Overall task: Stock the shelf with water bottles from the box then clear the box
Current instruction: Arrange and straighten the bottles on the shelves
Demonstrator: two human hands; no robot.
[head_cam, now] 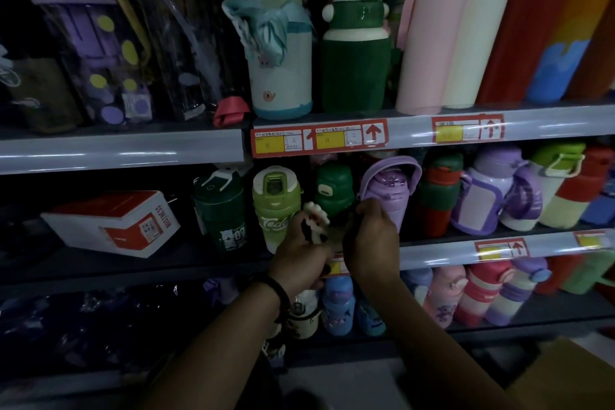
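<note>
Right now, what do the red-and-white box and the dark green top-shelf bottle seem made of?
The red-and-white box looks like matte printed cardboard: sharp folded edges. The dark green bottle seems covered in a matte sleeve, perhaps fabric or silicone; its lid shines like plastic.

the left hand (299, 255) and right hand (371, 243) are hiding most of the black-and-white bottle (316, 221); the box (572, 376) is running off the corner.

Purple bottle (387, 196); red-white box (113, 221); green bottle (355, 76).
</note>
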